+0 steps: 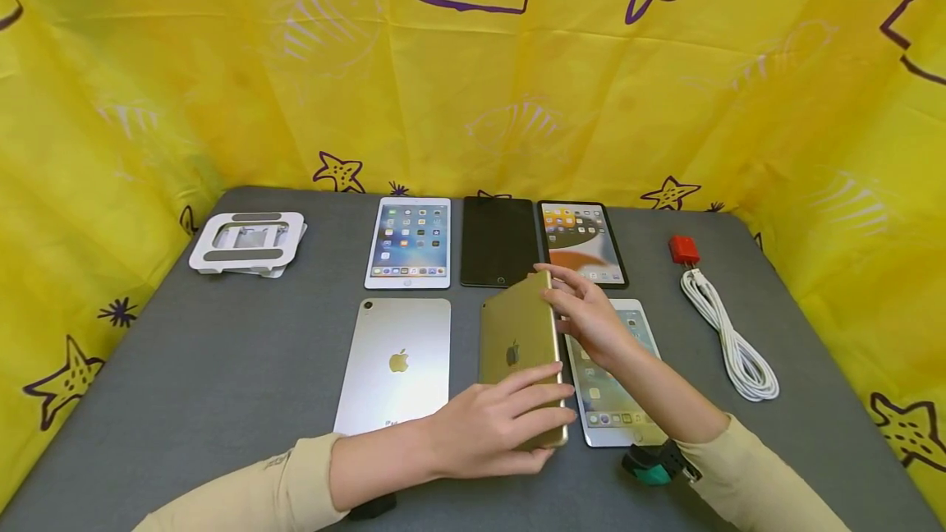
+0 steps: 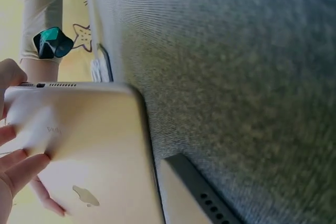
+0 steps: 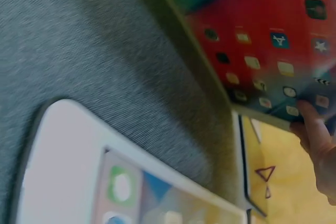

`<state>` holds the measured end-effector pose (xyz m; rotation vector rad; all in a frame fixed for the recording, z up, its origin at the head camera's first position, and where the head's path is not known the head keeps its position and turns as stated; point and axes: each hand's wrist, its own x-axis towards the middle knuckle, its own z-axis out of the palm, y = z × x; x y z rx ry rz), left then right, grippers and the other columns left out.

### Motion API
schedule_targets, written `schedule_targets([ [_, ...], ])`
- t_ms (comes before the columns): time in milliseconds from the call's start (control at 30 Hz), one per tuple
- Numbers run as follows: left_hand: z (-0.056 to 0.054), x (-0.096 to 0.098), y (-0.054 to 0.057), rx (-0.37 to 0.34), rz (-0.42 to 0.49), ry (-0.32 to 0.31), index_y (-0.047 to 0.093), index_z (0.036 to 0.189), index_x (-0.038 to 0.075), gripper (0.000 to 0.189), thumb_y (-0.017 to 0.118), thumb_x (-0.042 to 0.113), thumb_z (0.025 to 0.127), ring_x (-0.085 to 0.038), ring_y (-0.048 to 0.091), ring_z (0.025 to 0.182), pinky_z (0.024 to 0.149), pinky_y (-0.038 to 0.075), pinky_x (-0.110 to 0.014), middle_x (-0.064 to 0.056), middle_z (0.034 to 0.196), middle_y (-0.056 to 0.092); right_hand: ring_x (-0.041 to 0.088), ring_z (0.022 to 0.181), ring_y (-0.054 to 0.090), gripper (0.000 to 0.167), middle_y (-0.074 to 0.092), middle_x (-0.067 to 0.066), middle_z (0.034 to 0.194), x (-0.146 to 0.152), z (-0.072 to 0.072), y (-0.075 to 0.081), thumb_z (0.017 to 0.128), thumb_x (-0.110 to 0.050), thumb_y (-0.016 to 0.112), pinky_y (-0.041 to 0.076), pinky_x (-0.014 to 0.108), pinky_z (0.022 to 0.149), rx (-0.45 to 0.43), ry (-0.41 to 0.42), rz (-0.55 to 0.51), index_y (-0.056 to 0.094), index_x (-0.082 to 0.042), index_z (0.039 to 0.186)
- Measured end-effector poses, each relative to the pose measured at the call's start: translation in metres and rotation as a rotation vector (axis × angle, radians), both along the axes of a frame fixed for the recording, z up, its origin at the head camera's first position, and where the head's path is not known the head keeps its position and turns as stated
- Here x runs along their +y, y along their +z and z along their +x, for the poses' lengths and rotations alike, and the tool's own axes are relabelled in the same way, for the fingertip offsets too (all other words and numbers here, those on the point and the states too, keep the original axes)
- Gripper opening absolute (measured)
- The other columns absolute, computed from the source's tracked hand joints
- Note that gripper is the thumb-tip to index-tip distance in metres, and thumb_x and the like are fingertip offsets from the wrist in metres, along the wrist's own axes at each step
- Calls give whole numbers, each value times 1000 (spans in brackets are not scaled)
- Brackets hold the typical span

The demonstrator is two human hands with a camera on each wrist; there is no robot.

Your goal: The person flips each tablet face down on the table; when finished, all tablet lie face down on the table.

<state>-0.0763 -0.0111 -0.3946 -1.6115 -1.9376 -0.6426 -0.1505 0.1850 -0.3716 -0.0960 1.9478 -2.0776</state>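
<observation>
While both hands are gripping it over the middle of the grey bench point(image 1: 244, 384), the gold iPad point(image 1: 520, 323) is tilting up on a long side, its logo-marked back facing left and its lit screen facing right; whether the low side is touching the bench, I cannot tell.

Left hand point(image 1: 502, 425): grip is holding the iPad's near end, fingers reaching across the back to the raised edge.
Right hand point(image 1: 590, 317): grip is pinching the raised far corner.

Near row: a silver iPad point(image 1: 395, 360) is lying face down to the left; a white-bordered iPad point(image 1: 602, 392), screen lit, is lying to the right, partly behind the right forearm.

Far row, left to right: a white iPad point(image 1: 407, 242) is showing its home screen, a black tablet point(image 1: 498, 240) is showing a dark screen, a black-bezelled tablet point(image 1: 584, 236) is glowing.

Far left, a white stand point(image 1: 247, 254) is lying flat. On the right, a red charger point(image 1: 683, 249) is sitting just beside a bundled white cable point(image 1: 727, 339). A yellow printed curtain point(image 1: 473, 105) is hanging behind.
</observation>
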Motion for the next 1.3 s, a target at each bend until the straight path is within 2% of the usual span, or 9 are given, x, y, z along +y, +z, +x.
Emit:
schedule_targets([
  [233, 0, 3, -6, 14, -115, 15, 69, 117, 14, 32, 64, 26, 88, -20, 52, 127, 87, 49, -19, -4, 126, 63, 13, 92, 63, 54, 47, 26, 140, 8, -1, -13, 96, -3, 51, 56, 30, 75, -40, 4, 25, 33, 3, 147],
  [433, -1, 5, -11, -80, -239, -1, 65, 122, 13, 33, 63, 26, 91, -21, 51, 126, 95, 47, -23, -7, 130, 60, 11, 93, 57, 58, 39, 23, 147, 11, 0, -19, 95, -3, 52, 53, 24, 75, -99, -7, 59, 31, 1, 149],
  [533, -2, 8, -14, -110, -317, 14, 64, 124, 13, 34, 61, 27, 93, -21, 50, 127, 93, 49, -24, -7, 130, 59, 12, 97, 54, 61, 34, 22, 151, 11, 0, -22, 95, -3, 50, 51, 23, 77, -130, -25, 77, 27, 1, 151],
  [600, -3, 11, -14, -106, -364, 35, 64, 124, 15, 33, 61, 27, 93, -21, 50, 127, 90, 50, -23, -5, 130, 59, 17, 106, 53, 62, 29, 21, 154, 11, 1, -24, 96, -4, 49, 49, 27, 85, -144, -36, 87, 25, 1, 152],
  [667, -3, 15, -14, -102, -402, 58, 64, 123, 16, 33, 61, 28, 93, -21, 50, 127, 89, 51, -24, -4, 129, 60, 23, 119, 48, 62, 26, 21, 156, 10, 1, -26, 96, -4, 49, 44, 36, 99, -155, -42, 90, 23, 1, 153],
  [733, -3, 18, -13, -92, -436, 79, 65, 121, 17, 31, 61, 27, 92, -20, 50, 126, 87, 52, -24, -2, 128, 60, 28, 131, 38, 64, 22, 21, 157, 9, 2, -29, 96, -5, 49, 30, 45, 111, -161, -41, 90, 20, 2, 153],
  [867, -3, 24, -13, -67, -494, 109, 67, 116, 19, 27, 62, 26, 91, -19, 52, 124, 83, 53, -24, 0, 126, 61, 32, 140, 25, 66, 18, 22, 158, 8, 2, -34, 97, -4, 48, 13, 50, 117, -172, -26, 85, 15, 3, 153],
  [1033, -3, 30, -17, -55, -533, 119, 68, 111, 19, 23, 62, 24, 89, -18, 56, 118, 81, 54, -24, 2, 122, 63, 34, 144, 16, 69, 12, 24, 159, 7, 4, -38, 97, -5, 47, 11, 48, 118, -167, -12, 96, 8, 6, 153],
  [1300, -4, 35, -20, -6, -522, 139, 68, 99, 20, 12, 60, 22, 90, -13, 59, 104, 75, 54, -23, 5, 109, 65, 30, 147, 3, 74, 3, 22, 160, 1, 8, -37, 96, -6, 49, 8, 46, 118, -154, 16, 159, 3, 4, 154],
])
